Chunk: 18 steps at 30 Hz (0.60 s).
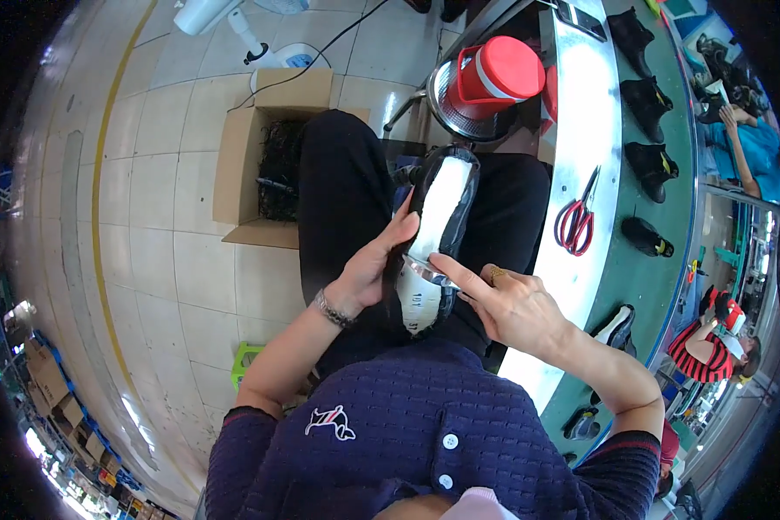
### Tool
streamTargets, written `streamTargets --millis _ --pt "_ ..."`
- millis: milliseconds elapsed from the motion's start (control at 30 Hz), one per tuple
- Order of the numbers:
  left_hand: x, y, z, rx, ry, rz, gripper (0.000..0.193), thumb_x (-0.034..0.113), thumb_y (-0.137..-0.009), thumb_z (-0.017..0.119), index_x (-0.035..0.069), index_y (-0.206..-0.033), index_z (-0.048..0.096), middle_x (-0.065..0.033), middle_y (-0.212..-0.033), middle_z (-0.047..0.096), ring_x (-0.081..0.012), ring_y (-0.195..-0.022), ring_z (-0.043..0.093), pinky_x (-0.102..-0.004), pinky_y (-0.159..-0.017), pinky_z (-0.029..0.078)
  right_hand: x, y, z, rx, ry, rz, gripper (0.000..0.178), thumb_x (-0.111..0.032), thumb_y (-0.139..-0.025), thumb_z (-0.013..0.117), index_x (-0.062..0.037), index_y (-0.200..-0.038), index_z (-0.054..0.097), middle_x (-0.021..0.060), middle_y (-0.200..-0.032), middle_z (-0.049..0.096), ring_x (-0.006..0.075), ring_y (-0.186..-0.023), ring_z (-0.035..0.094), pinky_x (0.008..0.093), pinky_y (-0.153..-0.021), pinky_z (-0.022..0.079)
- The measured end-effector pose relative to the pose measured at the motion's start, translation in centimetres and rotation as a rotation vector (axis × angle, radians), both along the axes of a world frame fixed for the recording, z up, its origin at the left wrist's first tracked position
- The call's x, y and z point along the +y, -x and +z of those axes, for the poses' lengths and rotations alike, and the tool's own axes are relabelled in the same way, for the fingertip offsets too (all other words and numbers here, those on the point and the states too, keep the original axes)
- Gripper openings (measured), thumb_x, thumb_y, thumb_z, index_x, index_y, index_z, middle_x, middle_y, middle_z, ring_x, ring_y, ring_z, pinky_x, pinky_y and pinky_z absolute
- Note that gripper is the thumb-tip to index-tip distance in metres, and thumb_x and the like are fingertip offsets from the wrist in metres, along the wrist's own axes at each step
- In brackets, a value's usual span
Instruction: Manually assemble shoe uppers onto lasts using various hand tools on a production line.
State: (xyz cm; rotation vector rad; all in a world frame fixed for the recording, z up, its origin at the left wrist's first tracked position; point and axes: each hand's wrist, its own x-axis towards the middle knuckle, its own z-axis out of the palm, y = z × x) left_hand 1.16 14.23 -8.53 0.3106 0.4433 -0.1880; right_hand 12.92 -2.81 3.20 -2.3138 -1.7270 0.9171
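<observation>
Over my lap lies a black shoe upper (472, 195), bottom side up, with its long white sole face showing. My left hand (373, 264) grips its left side, thumb and fingers around the edge. My right hand (520, 308) is closed at the middle of the sole, index finger stretched along a shiny metal tool (431, 272). This tool lies across the white face; its exact kind is not clear, since the fingers hide part of it. The shoe's near end, with dark marks on white, points toward my body.
Red-handled scissors (575, 227) lie on the metal bench (572, 113) at my right. Beyond it, a green conveyor (680, 230) carries several black shoes (650, 171). A red bucket (507, 69) stands on a stool ahead. An open cardboard box (236, 178) with black scraps sits left. Other people work far right.
</observation>
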Motion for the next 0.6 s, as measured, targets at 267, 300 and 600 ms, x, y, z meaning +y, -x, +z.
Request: streamTargets --millis 267,300,600 --pt "0.3 -0.3 0.9 0.075 -0.336 -0.072 0.086 0.034 -0.091 0.064 0.013 -0.155 0.011 -0.0079 -0.142 0.044 -0.0153 -0.123 0.048 -0.0302 -0.104 0.037 4.8 -3.3 7.3 -0.127 0.132 0.141 0.065 -0.012 -0.085 0.067 -0.0221 -0.144 0.042 0.0101 -0.066 0.061 0.0276 -0.054 0.063 0.0378 -0.052 0.052" --pt "0.4 -0.3 0.9 0.118 -0.349 -0.117 0.086 0.033 -0.091 0.064 0.012 -0.155 0.011 -0.0079 -0.140 0.046 -0.0146 -0.122 0.049 -0.0297 -0.104 0.037 5.0 -3.8 6.9 -0.010 -0.119 0.032 0.066 -0.010 -0.085 0.067 -0.0223 -0.144 0.042 0.0120 -0.072 0.065 0.0296 -0.058 0.064 0.0381 -0.056 0.054" --pt "1.0 -0.6 1.8 0.048 -0.348 -0.122 0.084 0.028 -0.093 0.063 0.010 -0.155 0.010 -0.0092 -0.137 0.047 -0.0142 -0.115 0.052 -0.0300 -0.097 0.042 6.0 -4.8 3.0 -0.257 0.053 0.105 0.069 -0.022 -0.091 0.063 -0.0254 -0.151 0.027 0.0133 -0.073 0.066 0.0275 -0.056 0.064 0.0374 -0.050 0.051"
